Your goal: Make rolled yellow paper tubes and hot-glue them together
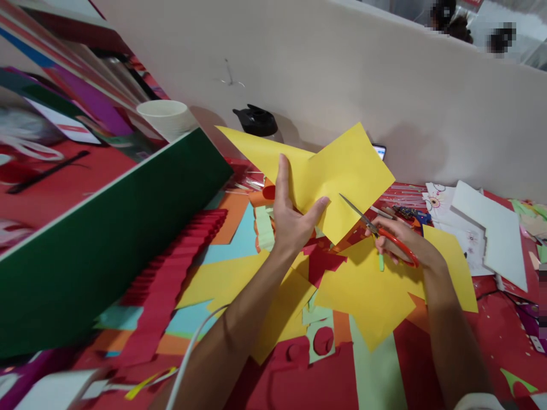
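Observation:
A bent sheet of yellow paper (342, 165) is held up above the table by my left hand (294, 219), its thumb pressed on the front and the rest of the fingers partly behind the sheet. My right hand (399, 236) is wrapped round a pair of red-handled scissors (397, 246). The blades point up and left at the paper's right part, and whether they touch it I cannot tell. Below both hands lie more yellow paper pieces (367, 302), red scraps (325, 265) and pale green strips (378, 364).
A dark green board (106, 239) stands on the left beside a pleated red paper strip (166, 285). Behind are a white cup (164, 117), a black-lidded bottle (258, 121) and a pale partition (299, 68). White foam board (491, 233) lies right. A white cable (192, 347) crosses my left forearm.

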